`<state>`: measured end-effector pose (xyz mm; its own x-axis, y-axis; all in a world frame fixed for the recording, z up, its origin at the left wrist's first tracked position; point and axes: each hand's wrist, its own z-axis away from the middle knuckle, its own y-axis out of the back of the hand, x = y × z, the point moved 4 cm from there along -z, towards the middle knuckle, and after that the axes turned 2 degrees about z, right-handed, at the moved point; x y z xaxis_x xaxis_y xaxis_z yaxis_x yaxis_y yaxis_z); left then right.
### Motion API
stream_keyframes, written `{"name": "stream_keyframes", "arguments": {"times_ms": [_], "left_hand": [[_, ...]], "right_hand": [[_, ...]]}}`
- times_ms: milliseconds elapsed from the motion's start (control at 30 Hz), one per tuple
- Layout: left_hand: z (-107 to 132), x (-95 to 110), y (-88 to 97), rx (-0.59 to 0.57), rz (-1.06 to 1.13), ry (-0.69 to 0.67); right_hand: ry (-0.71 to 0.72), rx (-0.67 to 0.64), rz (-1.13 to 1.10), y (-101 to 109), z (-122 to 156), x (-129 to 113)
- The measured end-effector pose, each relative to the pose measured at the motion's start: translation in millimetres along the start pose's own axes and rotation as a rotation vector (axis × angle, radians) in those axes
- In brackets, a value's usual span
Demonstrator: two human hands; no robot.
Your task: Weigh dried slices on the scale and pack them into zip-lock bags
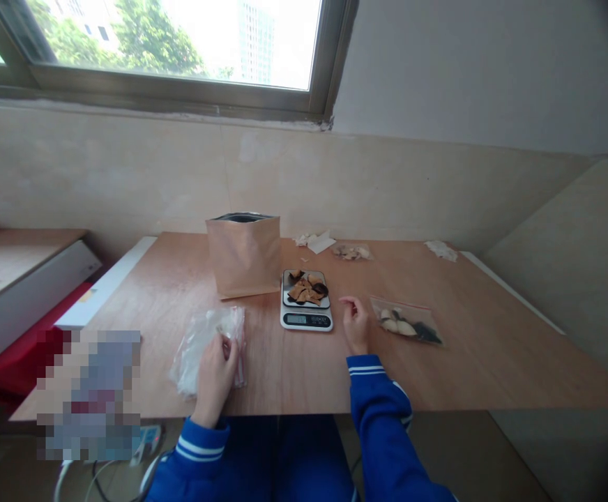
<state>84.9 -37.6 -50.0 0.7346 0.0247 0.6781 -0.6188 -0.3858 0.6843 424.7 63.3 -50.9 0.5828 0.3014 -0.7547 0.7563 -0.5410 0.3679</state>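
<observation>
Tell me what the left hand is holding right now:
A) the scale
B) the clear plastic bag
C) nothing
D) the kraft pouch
B: the left hand has its fingers closed on the crumpled clear plastic bag on the table.

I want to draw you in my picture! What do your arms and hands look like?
Your left sleeve and right sleeve are long and bright blue, like a jacket, with white stripes around each cuff. Your left hand and right hand are bare, with no gloves.
</observation>
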Motion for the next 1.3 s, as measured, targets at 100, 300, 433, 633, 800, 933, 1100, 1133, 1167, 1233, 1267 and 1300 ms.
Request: {"name": "stream_keyframes", "arguments": {"times_ms": [100,300,433,633,800,933,1100,1133,1167,1233,1267,1300], "left_hand": [[2.8,1.5,1.6,-0.001,-0.001,-0.015],[3.4,1.4,-0.7,-0.025,-0.012,-0.029],[3.8,1.7,0.2,-0.017,-0.008,-0.041],[4.6,1.0,-0.5,-0.022,-0.011,-0.05],[4.7,0.3,-1.2,-0.025,-0.023,-0.05],[5.1,-0.7,-2.2,-0.037,-0.031,-0.046],[5.0,-0.2,-3.0,-0.038,-0.061,-0.053],[4.9,0.4,-2.8,-0.036,-0.065,-0.057],[4.9,1.1,-2.5,-0.036,-0.068,-0.061],[4.7,2.7,-1.4,-0.033,-0.07,-0.066],[4.7,3.5,-0.7,-0.032,-0.066,-0.065],[4.7,4.0,0.1,-0.032,-0.054,-0.058]], "right_hand": [[0.036,-0.069,0.0,-7.9,-10.2,-2.9],[0.118,-0.237,0.075,-46.2,-69.3,-4.3],[-0.031,-0.505,0.089,-75.7,-101.1,12.5],[-0.154,-0.609,-0.085,-92.7,-108.2,34.7],[-0.155,-0.397,-0.077,-68.8,-103.2,47.2],[-0.132,-0.286,-0.012,-31.5,-75.2,56.5],[0.077,-0.187,0.265,8.9,-21.0,54.7],[0.102,-0.195,0.279,13.4,-12.4,52.8],[0.121,-0.202,0.284,17.3,-5.6,50.2],[0.146,-0.213,0.284,23.5,3.0,43.0],[0.154,-0.216,0.281,26.0,5.4,38.3],[0.159,-0.216,0.27,28.3,7.2,32.6]]}}
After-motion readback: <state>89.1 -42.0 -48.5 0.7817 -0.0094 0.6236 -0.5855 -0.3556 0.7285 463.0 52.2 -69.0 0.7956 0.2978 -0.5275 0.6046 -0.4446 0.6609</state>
